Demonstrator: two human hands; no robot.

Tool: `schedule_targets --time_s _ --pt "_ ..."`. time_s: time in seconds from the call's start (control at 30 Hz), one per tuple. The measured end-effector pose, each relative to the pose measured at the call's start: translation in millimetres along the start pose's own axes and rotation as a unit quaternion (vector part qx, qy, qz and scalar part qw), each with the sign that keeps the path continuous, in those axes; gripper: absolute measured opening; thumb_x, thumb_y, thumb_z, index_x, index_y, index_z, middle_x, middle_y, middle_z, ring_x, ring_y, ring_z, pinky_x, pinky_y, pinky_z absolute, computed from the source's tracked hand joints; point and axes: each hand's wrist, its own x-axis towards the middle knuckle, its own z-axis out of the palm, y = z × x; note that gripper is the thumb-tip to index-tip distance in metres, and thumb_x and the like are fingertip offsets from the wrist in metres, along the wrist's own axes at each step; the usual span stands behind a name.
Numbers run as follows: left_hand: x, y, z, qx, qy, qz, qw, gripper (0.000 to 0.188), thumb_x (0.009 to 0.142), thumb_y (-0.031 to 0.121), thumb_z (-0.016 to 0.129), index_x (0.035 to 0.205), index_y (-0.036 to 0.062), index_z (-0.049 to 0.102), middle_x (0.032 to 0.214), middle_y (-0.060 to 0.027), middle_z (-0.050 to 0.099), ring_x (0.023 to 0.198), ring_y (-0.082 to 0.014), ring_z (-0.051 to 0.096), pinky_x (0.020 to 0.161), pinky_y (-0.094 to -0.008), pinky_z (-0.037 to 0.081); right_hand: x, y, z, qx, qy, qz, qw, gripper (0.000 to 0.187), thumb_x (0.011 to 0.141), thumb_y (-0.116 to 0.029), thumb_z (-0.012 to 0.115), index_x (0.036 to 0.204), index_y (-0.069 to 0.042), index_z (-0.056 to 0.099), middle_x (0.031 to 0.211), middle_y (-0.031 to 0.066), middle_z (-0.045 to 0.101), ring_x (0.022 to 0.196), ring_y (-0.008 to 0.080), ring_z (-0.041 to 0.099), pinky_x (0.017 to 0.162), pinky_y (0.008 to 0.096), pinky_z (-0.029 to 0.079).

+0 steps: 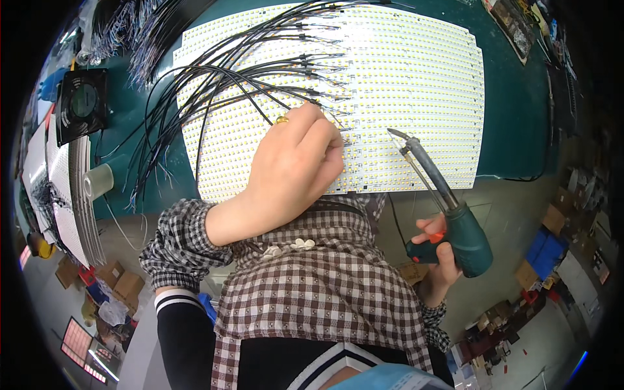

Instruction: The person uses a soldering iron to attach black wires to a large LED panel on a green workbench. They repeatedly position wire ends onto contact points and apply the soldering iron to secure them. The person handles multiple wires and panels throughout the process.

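My left hand (296, 153) is closed in a pinch over the middle of a white LED board sheet (416, 84) dotted with rows of small yellow chips. A black cable (250, 97) runs into its fingers; the cable's end is hidden under them. My right hand (442, 257) grips a green soldering gun (471, 240) by its handle, a finger at the red trigger. The gun's tip points up and left, just over the board and to the right of my left hand. Several black cables (240, 55) with thin wire ends lie along the board's central seam.
The board lies on a green table (513, 130), reaching its near edge. At the left stand a black fan (81, 104), a white roll (97, 182) and a stack of white panels (75, 201). Bundled wires (140, 36) lie at the far left. Boxes (123, 286) sit on the floor.
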Motion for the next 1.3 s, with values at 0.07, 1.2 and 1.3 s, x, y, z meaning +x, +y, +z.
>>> schedule_targets --time_s 0.07,1.2,1.3 --pt "-2 -2 4 -0.005 0.008 0.002 1.0 0.019 0.067 -0.003 0.066 0.078 0.0032 0.052 0.078 -0.0093 0.049 0.069 -0.0257 0.053 0.056 -0.0348 0.043 -3 0 -1 0.004 -0.007 0.011 1.0 0.05 0.089 -0.021 0.055 0.122 0.015 0.045 0.096 0.0212 0.058 0.086 0.0305 0.064 0.065 0.0339 0.058" --pt "1 -8 7 -0.035 0.023 0.025 0.999 0.019 0.064 -0.003 0.064 0.077 0.0027 0.051 0.087 -0.0087 0.055 0.072 -0.0248 0.055 0.057 -0.0342 0.044 -7 5 10 0.013 0.009 0.098 0.995 0.033 0.075 -0.004 0.074 0.101 0.009 0.059 0.081 0.0148 0.066 0.074 0.0216 0.066 0.071 0.0331 0.055" --pt "2 -7 7 -0.038 0.019 0.022 0.999 0.019 0.064 -0.003 0.064 0.077 0.0026 0.051 0.087 -0.0087 0.055 0.072 -0.0249 0.055 0.057 -0.0344 0.044 -6 6 10 0.002 0.006 0.101 0.995 0.036 0.074 -0.003 0.074 0.104 0.01 0.058 0.08 0.0143 0.066 0.075 0.0212 0.066 0.071 0.0326 0.055"
